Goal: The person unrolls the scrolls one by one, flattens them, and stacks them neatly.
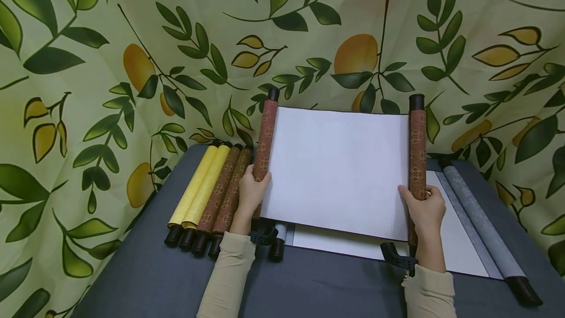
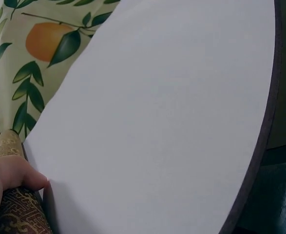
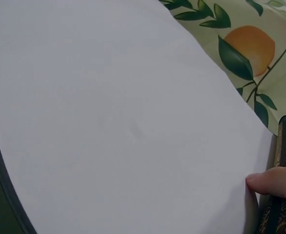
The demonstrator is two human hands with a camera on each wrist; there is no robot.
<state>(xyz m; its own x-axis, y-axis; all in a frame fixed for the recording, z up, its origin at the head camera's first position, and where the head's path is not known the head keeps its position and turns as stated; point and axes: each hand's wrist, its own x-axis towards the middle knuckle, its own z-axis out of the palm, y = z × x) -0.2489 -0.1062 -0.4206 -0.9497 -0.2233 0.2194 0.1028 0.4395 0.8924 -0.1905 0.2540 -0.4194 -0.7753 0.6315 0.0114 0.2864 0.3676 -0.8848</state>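
Fingers of the left hand (image 1: pixel 250 191) wrap the brown scroll's (image 1: pixel 337 171) left roll; the right hand (image 1: pixel 424 210) wraps its right roll, white paper spread between

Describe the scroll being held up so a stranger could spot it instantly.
On the dark grey table before the leaf-print backdrop, the scroll is held up by the left hand and right hand. Unlike the rolled scrolls nearby, it is spread open, showing blank white.

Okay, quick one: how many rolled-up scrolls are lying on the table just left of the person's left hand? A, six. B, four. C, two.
B: beside the left hand lie two yellow scrolls and two brown patterned scrolls, side by side on the table.
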